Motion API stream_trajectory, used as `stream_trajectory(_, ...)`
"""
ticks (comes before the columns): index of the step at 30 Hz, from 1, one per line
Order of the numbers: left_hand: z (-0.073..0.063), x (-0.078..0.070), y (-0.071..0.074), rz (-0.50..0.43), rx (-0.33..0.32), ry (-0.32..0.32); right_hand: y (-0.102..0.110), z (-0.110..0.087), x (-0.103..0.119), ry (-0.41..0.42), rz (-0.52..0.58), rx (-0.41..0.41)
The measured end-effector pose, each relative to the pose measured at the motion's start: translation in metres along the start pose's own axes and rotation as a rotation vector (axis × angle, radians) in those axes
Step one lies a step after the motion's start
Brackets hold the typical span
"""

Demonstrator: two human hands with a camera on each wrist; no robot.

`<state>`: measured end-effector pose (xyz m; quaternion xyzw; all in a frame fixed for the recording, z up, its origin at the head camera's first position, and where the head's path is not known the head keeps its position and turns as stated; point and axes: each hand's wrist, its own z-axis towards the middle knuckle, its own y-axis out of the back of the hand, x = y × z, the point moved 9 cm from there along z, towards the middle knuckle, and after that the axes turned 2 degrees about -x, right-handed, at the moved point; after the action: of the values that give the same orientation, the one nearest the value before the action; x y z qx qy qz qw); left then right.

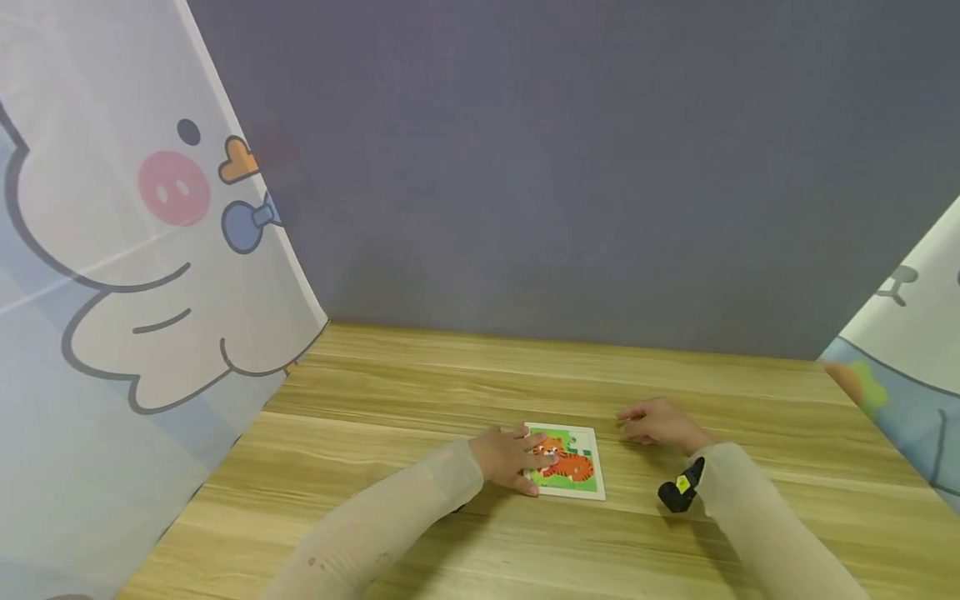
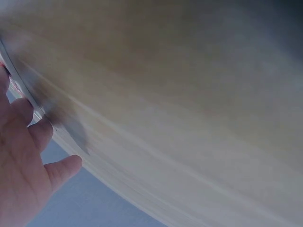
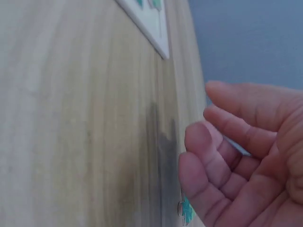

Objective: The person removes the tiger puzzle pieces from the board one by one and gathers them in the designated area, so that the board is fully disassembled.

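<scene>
Head view, puzzle: tiger puzzle [image 1: 573, 468] with white rim, flat on the wood-grain worktop [image 1: 420, 392], between the hands; pale gap [image 1: 582, 440] at its far right corner.
Head view, left hand: left hand [image 1: 508, 458], fingers straight and apart, laid over the puzzle's left side.
Head view, right hand: right hand [image 1: 660, 422], fingers bent, to the right of the puzzle and apart from it.
Left wrist view, fingers: spread, at the puzzle's thin edge; contact partly hidden.
Right wrist view, fingers: loosely curled; green piece [image 3: 188, 212] partly showing behind them, gripped or merely lying there, cannot tell.
Right wrist view, puzzle corner: top of view, well apart from the fingers.
Handling, as judged: light left-hand pressure suits steadying the rim; fingertips best clear of the gap; piece best turned to match its outline, then pressed flat.
</scene>
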<state>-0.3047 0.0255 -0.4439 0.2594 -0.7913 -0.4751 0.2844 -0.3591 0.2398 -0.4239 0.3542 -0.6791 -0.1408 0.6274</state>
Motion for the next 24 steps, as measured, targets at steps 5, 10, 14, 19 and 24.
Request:
stream_trajectory(5, -0.001, 0.000, 0.001, -0.001, 0.002, 0.001, -0.008, 0.000, 0.006, 0.058, -0.035, 0.038)
stream_trajectory(10, 0.000, 0.000, 0.000, -0.007, 0.010, 0.002, -0.012, -0.003, 0.020, 0.130, -0.120, 0.032)
stream_trajectory(14, 0.001, 0.001, -0.001, -0.006, 0.017, 0.007, -0.022, -0.006, 0.034, 0.206, -0.188, 0.041)
stream_trajectory(19, 0.002, 0.001, -0.002, -0.003, 0.026, 0.014, -0.036, -0.011, 0.052, 0.317, -0.253, 0.066)
stream_trajectory(24, 0.002, 0.002, -0.003, -0.004, 0.025, 0.014, -0.043, -0.014, 0.061, 0.349, -0.322, 0.072)
